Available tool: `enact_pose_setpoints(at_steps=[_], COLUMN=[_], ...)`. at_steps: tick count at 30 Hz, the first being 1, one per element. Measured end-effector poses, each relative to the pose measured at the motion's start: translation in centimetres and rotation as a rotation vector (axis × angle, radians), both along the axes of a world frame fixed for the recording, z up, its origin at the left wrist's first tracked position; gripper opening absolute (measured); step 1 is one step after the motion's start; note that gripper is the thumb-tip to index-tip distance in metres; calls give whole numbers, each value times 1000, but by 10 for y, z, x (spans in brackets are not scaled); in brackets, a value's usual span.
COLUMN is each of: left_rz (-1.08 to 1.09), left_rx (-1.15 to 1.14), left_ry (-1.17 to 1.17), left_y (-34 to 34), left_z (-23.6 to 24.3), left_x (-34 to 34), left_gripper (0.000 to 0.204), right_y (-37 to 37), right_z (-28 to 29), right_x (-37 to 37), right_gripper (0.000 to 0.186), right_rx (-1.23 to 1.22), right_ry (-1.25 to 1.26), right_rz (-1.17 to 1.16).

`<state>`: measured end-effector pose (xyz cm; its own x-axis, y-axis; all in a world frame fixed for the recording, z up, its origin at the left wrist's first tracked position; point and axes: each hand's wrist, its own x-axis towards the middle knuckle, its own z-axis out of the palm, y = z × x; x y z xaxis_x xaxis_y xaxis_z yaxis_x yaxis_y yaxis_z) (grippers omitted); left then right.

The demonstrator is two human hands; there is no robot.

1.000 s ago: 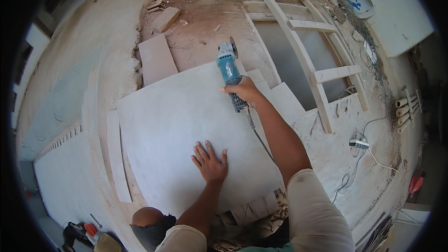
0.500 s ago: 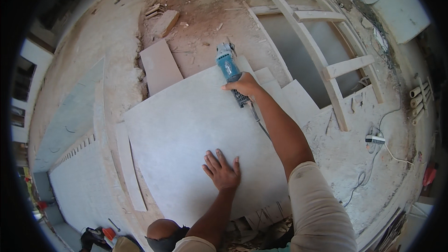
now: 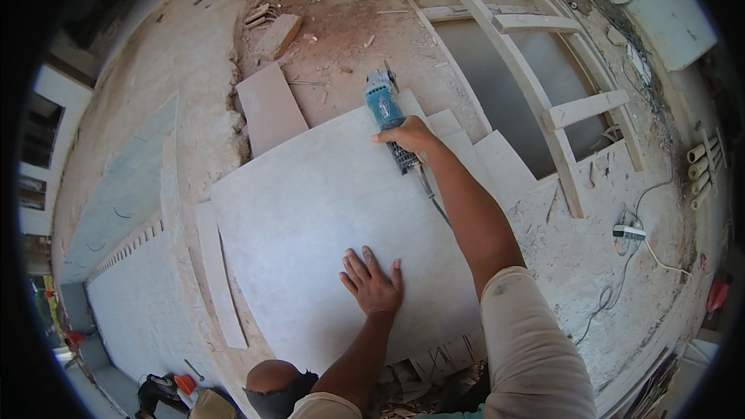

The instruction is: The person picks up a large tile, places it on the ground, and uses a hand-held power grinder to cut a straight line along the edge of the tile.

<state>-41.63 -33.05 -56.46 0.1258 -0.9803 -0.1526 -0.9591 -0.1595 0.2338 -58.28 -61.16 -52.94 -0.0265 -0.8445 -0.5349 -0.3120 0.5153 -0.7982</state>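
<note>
My right hand (image 3: pixel 407 140) grips the body of a teal angle grinder (image 3: pixel 382 105) at the far edge of a large pale tile or sheet (image 3: pixel 272 233), its disc at the top end and its cord trailing back beside my forearm. My left hand (image 3: pixel 369 283) lies flat on that sheet with fingers spread, lower and to the left of the grinder. A narrow pale strip (image 3: pixel 221 279) lies along the sheet's left side, a pinkish board (image 3: pixel 272 105) beyond its far left. A round brown shape with dark cloth, perhaps my knee, shows at the bottom.
A wooden ladder-like frame (image 3: pixel 512 54) spans an opening in the floor (image 3: pixel 504 85) at upper right. Broken rubble (image 3: pixel 279 35) lies ahead. A power strip (image 3: pixel 628 233) with loose cables and stacked pipes (image 3: pixel 698 174) are at right, dark items and an orange container (image 3: pixel 185 384) at lower left.
The whole view has shifted slightly, so things sit farther right. My hands keep nearly the same places on the grinder and the sheet.
</note>
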Motion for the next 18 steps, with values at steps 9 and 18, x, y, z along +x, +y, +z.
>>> enact_pose_setpoints(at_steps=[9,18], left_rz=[1,1], left_rx=[-6,-7], left_ry=[-4,-6], left_y=[0,1], left_z=[1,1], left_x=[1,2], left_gripper=[75,75], right_y=[1,2], right_z=[5,8], right_x=[1,3], right_gripper=[73,74], right_rx=[15,17], right_ry=[0,-40], right_rz=[1,-4])
